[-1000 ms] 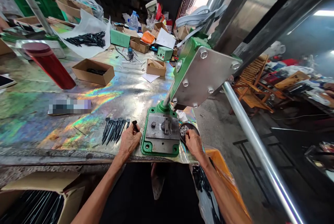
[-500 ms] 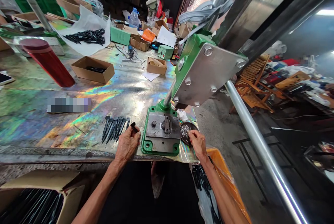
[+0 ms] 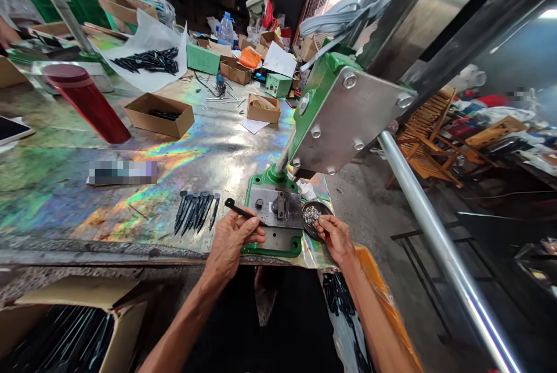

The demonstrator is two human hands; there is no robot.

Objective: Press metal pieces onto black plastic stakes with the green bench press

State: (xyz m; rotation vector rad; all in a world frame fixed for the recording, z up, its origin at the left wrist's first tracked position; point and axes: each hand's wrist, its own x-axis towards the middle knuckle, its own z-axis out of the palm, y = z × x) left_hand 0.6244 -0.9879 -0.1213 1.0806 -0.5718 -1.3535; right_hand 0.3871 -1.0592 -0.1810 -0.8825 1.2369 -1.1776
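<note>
My left hand (image 3: 235, 236) pinches a black strip-like piece (image 3: 237, 209) with a rounded holed end, over the left front of the green press base (image 3: 256, 180). A metal plate with a small fixture (image 3: 281, 206) sits on that base. To the right, my right hand (image 3: 335, 235) has its fingertips pressed together at the rim of a dark round dish (image 3: 311, 231) of small shiny metal parts (image 3: 310, 214); what the fingertips hold is too small to make out. Several black pointed pieces (image 3: 195, 210) lie in a row left of my left hand.
The press head (image 3: 348, 118) and its long steel lever (image 3: 435, 239) rise on the right. A red tumbler (image 3: 93, 106), a cardboard box (image 3: 159, 116) and a paper sheet with black pieces (image 3: 148, 62) are farther back. An open carton (image 3: 82, 292) stands below left, an orange-lined container (image 3: 369, 268) below right.
My left hand has moved right, from beside the row to the press base, and the black piece now lies more lengthwise in view. My right hand stays at the dish.
</note>
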